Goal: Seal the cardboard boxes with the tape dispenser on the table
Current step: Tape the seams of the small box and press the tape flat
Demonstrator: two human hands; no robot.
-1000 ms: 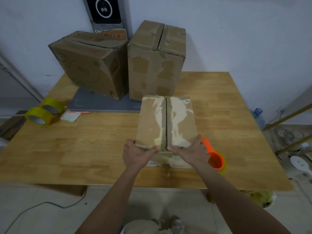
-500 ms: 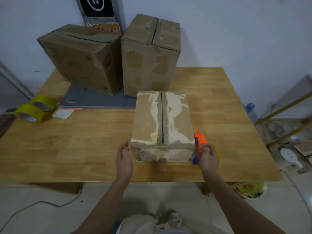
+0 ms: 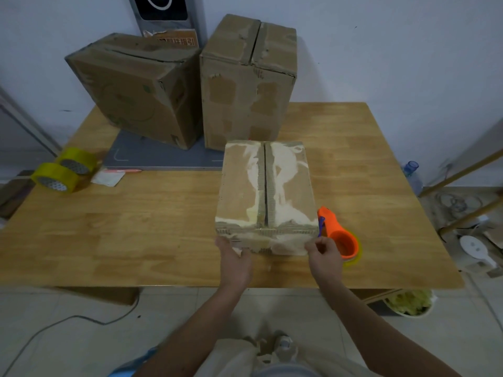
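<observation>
A small cardboard box with a torn, whitish top and a centre seam stands near the table's front edge. My left hand holds its near-left bottom corner, fingers on the front face. My right hand is curled against the near-right corner. The orange tape dispenser, with a yellowish roll, lies on the table just right of the box, beside my right hand. Two larger cardboard boxes stand at the back: a tilted one and an upright one.
The back boxes rest on a grey mat on the wooden table. Two yellow tape rolls and a paper scrap lie at the left edge. A water bottle and a bin are on the floor at right.
My right hand has left the dispenser, which now lies on the table, and moved to the box's near-right corner. My left hand has closed onto the near-left corner.
</observation>
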